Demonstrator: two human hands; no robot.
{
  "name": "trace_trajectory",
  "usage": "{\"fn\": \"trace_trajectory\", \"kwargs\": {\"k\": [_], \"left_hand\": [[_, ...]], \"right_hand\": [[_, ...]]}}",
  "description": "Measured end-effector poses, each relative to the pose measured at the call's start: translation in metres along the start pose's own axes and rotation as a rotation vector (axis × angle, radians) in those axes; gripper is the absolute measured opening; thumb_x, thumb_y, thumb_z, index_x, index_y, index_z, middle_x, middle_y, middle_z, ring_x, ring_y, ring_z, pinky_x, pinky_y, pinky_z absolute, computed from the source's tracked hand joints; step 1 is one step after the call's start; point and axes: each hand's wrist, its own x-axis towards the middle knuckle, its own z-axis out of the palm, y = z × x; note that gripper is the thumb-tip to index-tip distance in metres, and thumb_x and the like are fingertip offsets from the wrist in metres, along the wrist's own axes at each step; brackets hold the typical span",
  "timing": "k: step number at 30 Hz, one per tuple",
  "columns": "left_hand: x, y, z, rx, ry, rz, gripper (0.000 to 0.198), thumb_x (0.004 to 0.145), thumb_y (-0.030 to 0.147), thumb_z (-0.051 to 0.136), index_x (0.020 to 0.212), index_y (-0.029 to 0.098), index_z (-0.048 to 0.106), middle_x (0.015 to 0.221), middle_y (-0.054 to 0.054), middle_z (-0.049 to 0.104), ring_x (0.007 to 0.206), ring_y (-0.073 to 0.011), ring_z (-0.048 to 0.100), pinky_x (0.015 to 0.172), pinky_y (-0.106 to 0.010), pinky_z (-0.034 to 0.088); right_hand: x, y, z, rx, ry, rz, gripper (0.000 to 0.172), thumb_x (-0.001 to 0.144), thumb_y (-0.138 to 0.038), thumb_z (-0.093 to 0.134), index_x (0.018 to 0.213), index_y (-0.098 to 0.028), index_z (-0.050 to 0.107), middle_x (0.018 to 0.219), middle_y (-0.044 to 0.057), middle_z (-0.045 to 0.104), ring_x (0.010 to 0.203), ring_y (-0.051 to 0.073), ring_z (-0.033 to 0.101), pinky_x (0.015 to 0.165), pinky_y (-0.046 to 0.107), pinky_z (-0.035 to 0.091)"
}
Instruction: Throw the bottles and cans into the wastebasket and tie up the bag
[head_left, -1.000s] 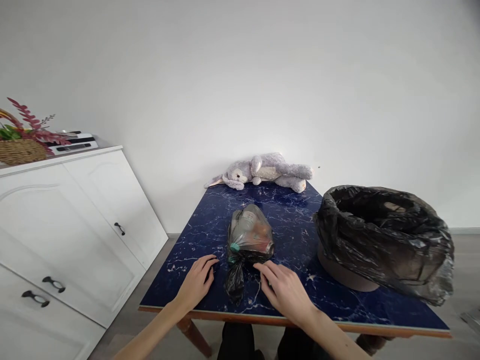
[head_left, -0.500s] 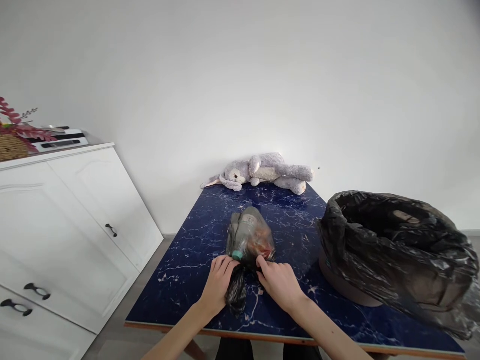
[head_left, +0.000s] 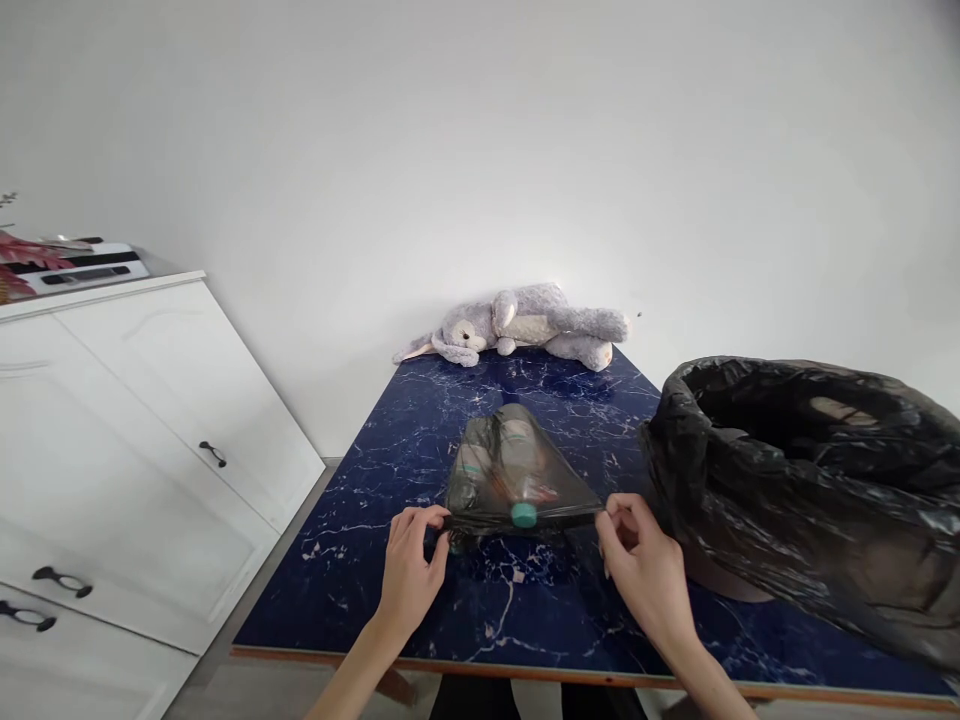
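A thin dark see-through plastic bag (head_left: 517, 470) lies on the dark blue marbled table (head_left: 420, 440). Inside it I see a plastic bottle with a teal cap and some other rubbish. My left hand (head_left: 411, 572) pinches the left end of the bag's mouth. My right hand (head_left: 645, 570) pinches the right end. The bag's edge is stretched tight between the two hands, just above the tabletop.
A bin lined with a black bag (head_left: 810, 490) stands on the table's right side, close to my right hand. A grey plush rabbit (head_left: 517, 325) lies at the far edge by the wall. A white cabinet (head_left: 127, 440) stands to the left.
Both hands closed in on the bag's gathered neck, took hold of it and pulled apart sideways. The neck is now spread wide and the bag lies flatter.
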Motion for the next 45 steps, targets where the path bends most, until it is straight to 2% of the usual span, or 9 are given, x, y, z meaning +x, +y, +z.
{"fn": "trace_trajectory", "kwargs": {"k": [7, 11, 14, 18, 23, 26, 32, 38, 45], "left_hand": [[0.0, 0.001, 0.0, -0.032, 0.005, -0.001, 0.022, 0.103, 0.025, 0.058, 0.124, 0.025, 0.057, 0.097, -0.005, 0.069, 0.097, -0.0262, 0.07, 0.088, -0.041, 0.057], [0.001, 0.008, -0.001, -0.02, -0.142, 0.131, 0.023, 0.102, 0.023, 0.061, 0.125, 0.027, 0.062, 0.102, -0.005, 0.07, 0.094, -0.0243, 0.068, 0.086, -0.04, 0.055], [0.0, 0.012, -0.001, -0.028, -0.192, 0.207, 0.015, 0.104, 0.021, 0.059, 0.116, 0.026, 0.067, 0.1, -0.005, 0.072, 0.092, -0.023, 0.068, 0.087, -0.04, 0.053], [0.0, 0.011, -0.001, -0.05, -0.143, 0.236, 0.01, 0.106, 0.022, 0.057, 0.105, 0.024, 0.067, 0.089, -0.004, 0.071, 0.081, -0.0211, 0.065, 0.078, -0.037, 0.051], [0.0, 0.009, -0.002, -0.103, -0.094, 0.23, 0.013, 0.107, 0.027, 0.054, 0.104, 0.022, 0.066, 0.086, -0.005, 0.07, 0.077, -0.0217, 0.066, 0.075, -0.035, 0.052], [0.0, 0.009, -0.003, -0.159, -0.079, 0.215, 0.02, 0.109, 0.032, 0.049, 0.109, 0.021, 0.066, 0.086, -0.006, 0.071, 0.077, -0.0216, 0.068, 0.075, -0.034, 0.055], [0.0, 0.012, -0.008, -0.256, -0.103, 0.065, 0.033, 0.109, 0.043, 0.043, 0.108, 0.021, 0.068, 0.089, -0.008, 0.075, 0.076, -0.0228, 0.072, 0.069, -0.03, 0.056], [-0.001, 0.009, -0.009, -0.333, -0.077, -0.208, 0.039, 0.107, 0.042, 0.04, 0.104, 0.02, 0.072, 0.07, -0.002, 0.068, 0.054, -0.019, 0.06, 0.056, -0.028, 0.047], [0.003, 0.005, -0.008, -0.505, 0.054, -0.531, 0.046, 0.107, 0.041, 0.034, 0.11, 0.017, 0.073, 0.091, -0.009, 0.073, 0.079, -0.0249, 0.066, 0.069, -0.033, 0.054]], "right_hand": [[-0.016, 0.011, 0.019, 0.211, -0.031, 0.149, 0.037, 0.106, -0.062, 0.047, 0.107, -0.025, 0.051, 0.058, -0.005, 0.055, 0.045, 0.018, 0.058, 0.047, 0.028, 0.043], [-0.032, 0.001, 0.033, 0.215, -0.063, 0.002, 0.04, 0.106, -0.056, 0.052, 0.129, -0.024, 0.044, 0.076, -0.002, 0.064, 0.049, 0.015, 0.059, 0.048, 0.026, 0.045], [-0.046, -0.003, 0.038, 0.13, -0.057, -0.158, 0.029, 0.105, -0.047, 0.057, 0.12, -0.025, 0.045, 0.084, 0.0, 0.065, 0.053, 0.013, 0.06, 0.049, 0.025, 0.043], [-0.057, -0.006, 0.041, 0.017, -0.222, -0.336, 0.017, 0.106, -0.037, 0.058, 0.103, -0.027, 0.045, 0.07, -0.007, 0.056, 0.047, 0.011, 0.056, 0.049, 0.024, 0.04], [-0.05, -0.015, 0.044, -0.055, -0.498, -0.351, 0.038, 0.108, -0.038, 0.054, 0.142, -0.026, 0.044, 0.088, -0.003, 0.07, 0.051, 0.011, 0.061, 0.049, 0.024, 0.041], [-0.044, -0.019, 0.047, -0.061, -0.539, -0.32, 0.026, 0.107, -0.04, 0.056, 0.129, -0.026, 0.055, 0.085, -0.002, 0.072, 0.054, 0.013, 0.063, 0.05, 0.024, 0.04], [-0.04, -0.02, 0.051, -0.063, -0.596, -0.26, 0.011, 0.104, -0.035, 0.063, 0.099, -0.026, 0.064, 0.072, -0.003, 0.068, 0.058, 0.015, 0.063, 0.057, 0.025, 0.041], [-0.041, -0.009, 0.052, 0.055, -0.468, -0.115, 0.043, 0.104, -0.049, 0.062, 0.071, -0.025, 0.048, 0.062, -0.002, 0.055, 0.053, 0.016, 0.055, 0.055, 0.027, 0.036], [-0.039, -0.008, 0.046, 0.269, -0.432, 0.009, 0.024, 0.104, -0.047, 0.059, 0.094, -0.025, 0.059, 0.067, -0.005, 0.054, 0.056, 0.014, 0.05, 0.055, 0.026, 0.036]]}}
